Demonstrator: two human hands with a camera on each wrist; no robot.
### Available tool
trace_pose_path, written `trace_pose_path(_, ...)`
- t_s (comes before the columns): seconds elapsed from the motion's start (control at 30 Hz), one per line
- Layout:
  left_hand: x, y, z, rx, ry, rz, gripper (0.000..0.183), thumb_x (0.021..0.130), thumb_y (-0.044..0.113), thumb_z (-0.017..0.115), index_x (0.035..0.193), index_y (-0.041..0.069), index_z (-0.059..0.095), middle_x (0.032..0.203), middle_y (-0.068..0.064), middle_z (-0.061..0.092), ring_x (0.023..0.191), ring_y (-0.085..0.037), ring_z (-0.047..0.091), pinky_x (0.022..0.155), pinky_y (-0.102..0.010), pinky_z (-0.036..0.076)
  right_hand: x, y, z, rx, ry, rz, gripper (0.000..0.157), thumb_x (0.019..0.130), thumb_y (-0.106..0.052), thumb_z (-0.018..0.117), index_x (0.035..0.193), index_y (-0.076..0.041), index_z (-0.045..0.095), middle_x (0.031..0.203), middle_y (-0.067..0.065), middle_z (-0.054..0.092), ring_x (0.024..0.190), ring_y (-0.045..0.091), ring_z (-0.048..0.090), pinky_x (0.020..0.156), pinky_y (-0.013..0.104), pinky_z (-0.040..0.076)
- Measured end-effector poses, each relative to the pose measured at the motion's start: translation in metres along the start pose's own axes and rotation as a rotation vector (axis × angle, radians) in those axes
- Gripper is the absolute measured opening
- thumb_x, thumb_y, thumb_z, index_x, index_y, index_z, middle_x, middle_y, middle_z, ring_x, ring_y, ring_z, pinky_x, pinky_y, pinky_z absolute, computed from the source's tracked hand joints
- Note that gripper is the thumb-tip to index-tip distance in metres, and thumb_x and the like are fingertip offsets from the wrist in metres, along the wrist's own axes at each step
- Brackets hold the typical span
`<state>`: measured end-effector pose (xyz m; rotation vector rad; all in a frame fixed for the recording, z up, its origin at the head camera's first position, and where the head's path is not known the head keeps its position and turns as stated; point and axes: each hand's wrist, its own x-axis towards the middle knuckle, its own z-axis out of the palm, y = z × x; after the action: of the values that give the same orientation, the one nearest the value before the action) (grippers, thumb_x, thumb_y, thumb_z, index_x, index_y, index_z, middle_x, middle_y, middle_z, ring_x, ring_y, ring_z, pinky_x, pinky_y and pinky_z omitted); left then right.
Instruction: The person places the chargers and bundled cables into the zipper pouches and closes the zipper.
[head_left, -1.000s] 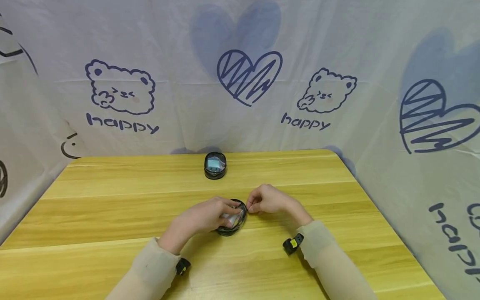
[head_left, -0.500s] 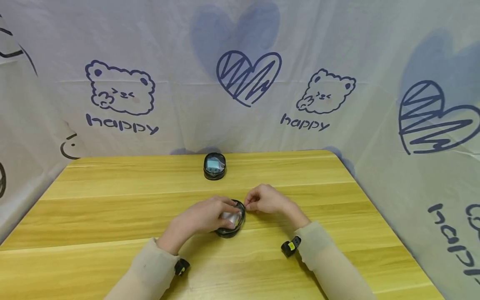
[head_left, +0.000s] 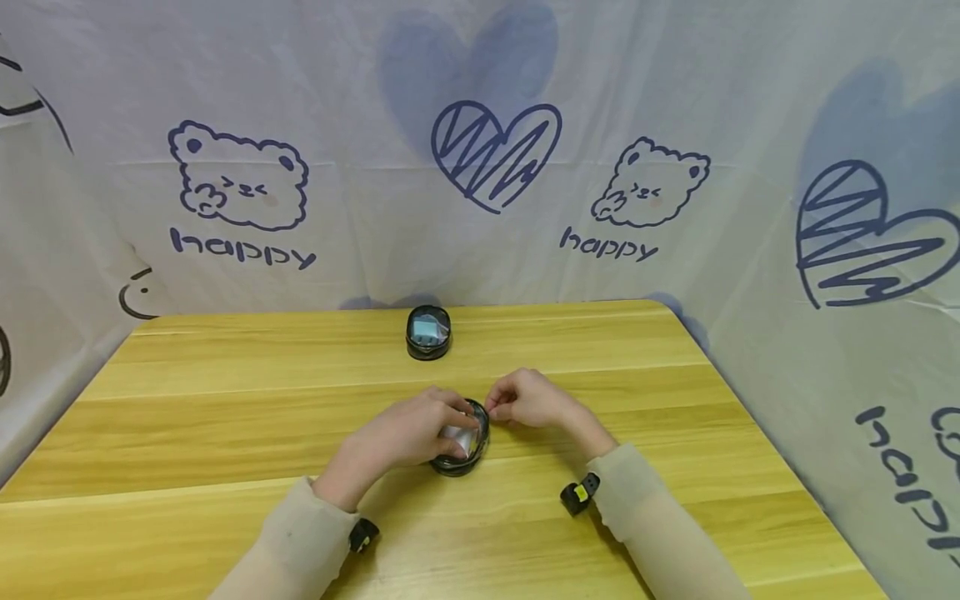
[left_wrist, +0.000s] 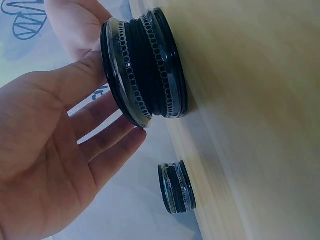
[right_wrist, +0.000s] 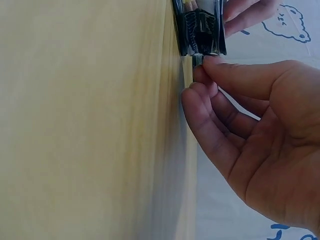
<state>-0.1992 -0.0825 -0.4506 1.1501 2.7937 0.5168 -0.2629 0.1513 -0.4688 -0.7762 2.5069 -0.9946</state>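
Observation:
A small clear case with black edging [head_left: 468,442] sits on the wooden table, something pale showing under its window. My left hand [head_left: 420,427] holds it from the left, thumb and fingertips on its upper face and rim. In the left wrist view, black bands and zip-like rows run round the side of the case [left_wrist: 147,70]. At the right edge, my right hand [head_left: 531,400] pinches a small dark tab [right_wrist: 198,62], probably the zip pull, between thumb and forefinger. Whether the case is unzipped, I cannot tell.
A similar black-edged clear case [head_left: 428,333], with a light-blue item inside, stands farther back on the table [head_left: 225,400]. A white printed cloth [head_left: 390,225] hangs behind the back edge and along both sides.
My right hand has shifted slightly left along with the case's right edge, still pinching the tab. My left hand stays on the case almost unmoved. The farther case has stayed put.

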Motion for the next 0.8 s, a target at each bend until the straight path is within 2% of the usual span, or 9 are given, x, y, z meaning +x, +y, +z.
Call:
trace_pose_path(0.27,0.0005,0.0029,0.0007,-0.017,-0.002,-0.032,0.039,0.091,0.023,0.082,0.127,0.01,0.076,0.134,-0.009,0.066,0.124,-0.031,0.061,0.091,-0.042,0.059,-0.0016,-0.0007,-0.0025,-0.043,-0.039,-0.019,0.006,0.095,-0.003,0.074,0.092,-0.007,0.077,0.079,-0.002,0.071,0.067,0.008,0.06,0.061,0.021,0.051)
trace_pose_path(0.43,0.0001,0.0063,-0.0001,-0.025,0.001,-0.057,0.038,0.09,0.022,0.083,0.126,0.009,0.076,0.134,-0.009,0.067,0.125,-0.031,0.06,0.093,-0.043,0.059,-0.0013,0.0008,-0.005,-0.049,-0.089,-0.025,0.005,0.096,-0.004,0.074,0.092,-0.003,0.077,0.078,-0.004,0.07,0.067,0.007,0.06,0.061,0.021,0.052)
trace_pose_path(0.8,0.0011,0.0079,0.0009,-0.018,0.008,-0.052,0.036,0.091,0.019,0.081,0.125,0.006,0.076,0.133,-0.011,0.068,0.123,-0.031,0.063,0.099,-0.046,0.057,-0.0035,0.002,-0.0066,0.055,-0.149,-0.009,0.004,0.095,-0.001,0.074,0.094,0.003,0.076,0.08,0.002,0.073,0.072,0.011,0.066,0.068,0.03,0.062)
